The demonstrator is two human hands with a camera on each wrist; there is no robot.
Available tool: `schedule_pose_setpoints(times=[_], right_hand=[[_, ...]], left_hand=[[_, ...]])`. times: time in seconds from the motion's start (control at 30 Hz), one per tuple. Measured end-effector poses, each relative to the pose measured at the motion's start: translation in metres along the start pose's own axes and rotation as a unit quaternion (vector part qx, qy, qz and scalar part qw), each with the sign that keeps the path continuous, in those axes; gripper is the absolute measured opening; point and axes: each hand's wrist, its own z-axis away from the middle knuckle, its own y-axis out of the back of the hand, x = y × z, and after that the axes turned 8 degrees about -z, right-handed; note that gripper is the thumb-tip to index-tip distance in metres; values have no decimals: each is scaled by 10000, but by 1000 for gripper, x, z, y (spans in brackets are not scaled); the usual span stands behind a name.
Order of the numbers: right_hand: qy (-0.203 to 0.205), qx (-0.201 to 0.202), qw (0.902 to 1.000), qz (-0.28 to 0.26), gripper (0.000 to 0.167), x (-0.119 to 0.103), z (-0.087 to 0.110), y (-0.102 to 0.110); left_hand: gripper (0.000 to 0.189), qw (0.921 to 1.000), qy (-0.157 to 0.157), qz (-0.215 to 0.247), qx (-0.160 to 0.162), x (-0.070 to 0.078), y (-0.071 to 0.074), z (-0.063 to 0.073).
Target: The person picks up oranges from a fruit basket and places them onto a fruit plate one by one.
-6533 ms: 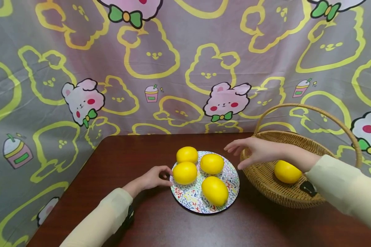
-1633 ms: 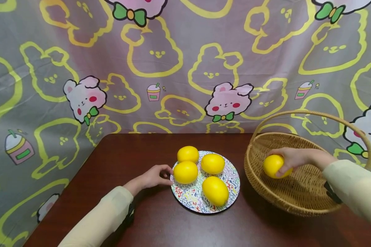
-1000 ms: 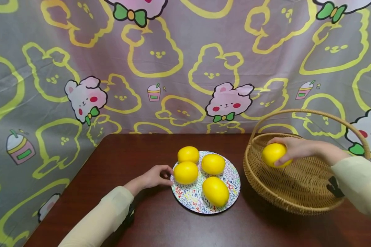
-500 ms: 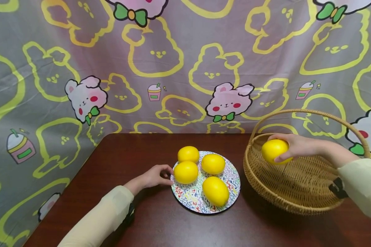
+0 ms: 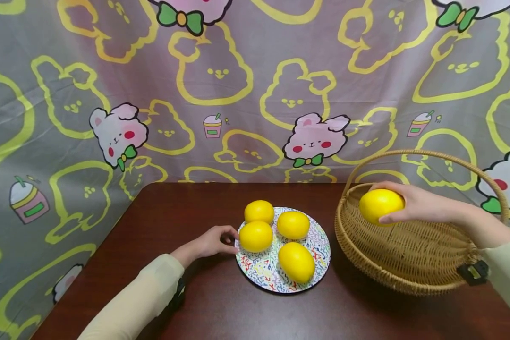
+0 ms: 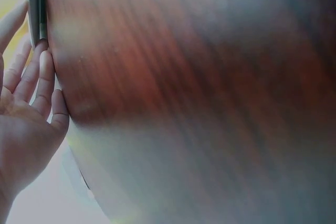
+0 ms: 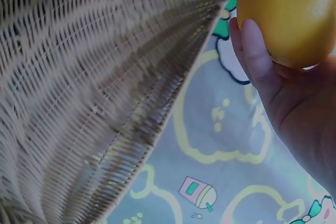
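Note:
My right hand (image 5: 412, 202) grips a yellow lemon (image 5: 380, 207) from its right side, fingers behind and thumb in front, over the wicker basket (image 5: 401, 278). In the right wrist view the same lemon (image 7: 289, 17) sits between thumb and fingers, beside the basket's woven wall (image 7: 94, 77). My left hand (image 5: 208, 242) rests at the left rim of a round plate (image 5: 261, 276) with a colourful squiggle pattern, fingers relaxed. The left wrist view shows the left fingertips right at the plate's rim (image 6: 37, 3). Several lemons lie on the plate, one (image 5: 296, 262) nearest the front.
The basket's tall arched handle (image 5: 425, 153) rises over the right side. Dark red-brown tabletop (image 5: 178, 208) surrounds the plate, and a rabbit-patterned curtain (image 5: 242, 71) hangs right behind the table's back edge.
Earlier the right hand was empty above the basket, with a lemon lying inside. It then gripped that lemon and raised it towards the basket's rim. The left hand has stayed at the plate.

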Motion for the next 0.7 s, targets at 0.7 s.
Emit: schedule_pose_setpoints(times=[0.7], right_hand=[[327,1162,9927,35,70,-45,15,-32]], left_hand=[[33,9999,87,-79,-11,0,0,-1]])
